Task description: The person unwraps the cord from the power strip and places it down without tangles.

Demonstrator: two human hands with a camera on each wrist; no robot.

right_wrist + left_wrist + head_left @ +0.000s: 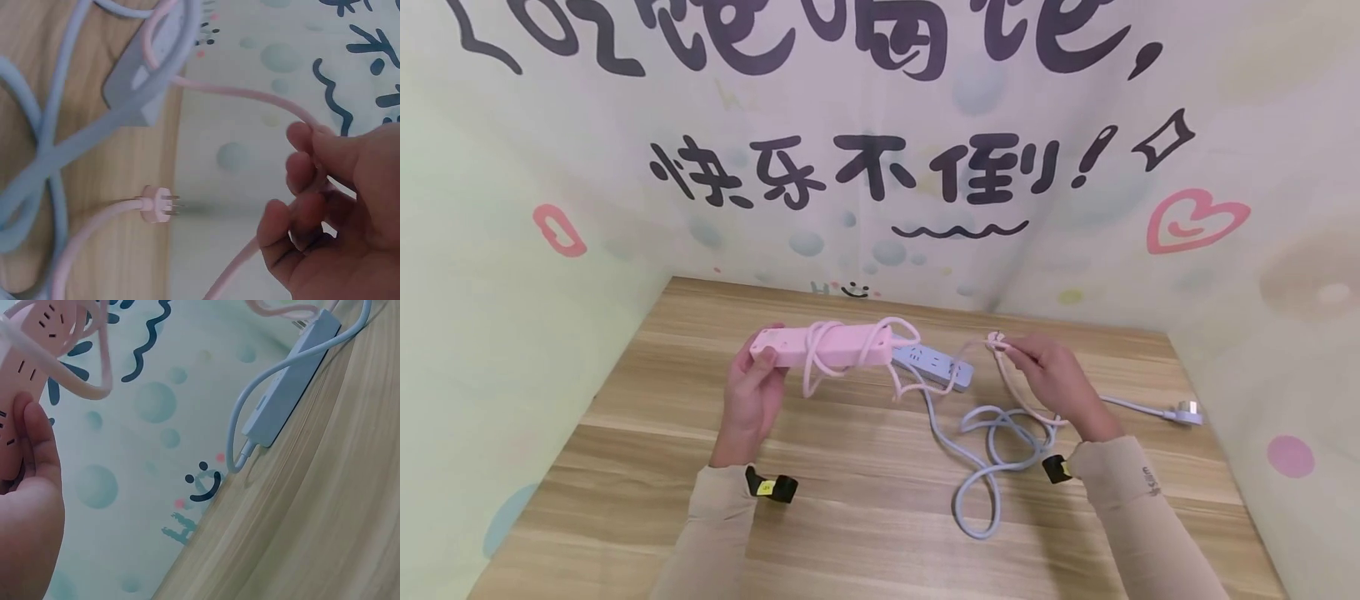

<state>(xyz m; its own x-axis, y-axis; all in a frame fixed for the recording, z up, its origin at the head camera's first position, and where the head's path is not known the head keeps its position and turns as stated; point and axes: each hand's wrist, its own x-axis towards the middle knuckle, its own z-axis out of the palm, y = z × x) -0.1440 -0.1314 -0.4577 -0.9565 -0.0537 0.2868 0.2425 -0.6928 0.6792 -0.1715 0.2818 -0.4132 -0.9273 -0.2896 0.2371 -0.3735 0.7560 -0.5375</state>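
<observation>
My left hand (757, 392) grips one end of a pink power strip (790, 347), raised above the table. Loops of its pink cord (94, 391) wrap loosely around the strip's body. To the right, my right hand (1056, 379) pinches a stretch of that cord between thumb and fingers, as the right wrist view (340, 194) shows. The cord's pink plug (157, 204) lies near the table's back edge, prongs pointing off the edge. Behind the pink strip, a blue power strip (936, 367) lies on the table, partly covered in the head view.
The blue strip's cord (985, 475) lies in loose loops across the wooden table (850, 517), some of it under my right hand. Its plug (1186, 412) lies near the right edge. A printed cloth wall (850, 258) stands behind, with more cloth at both sides.
</observation>
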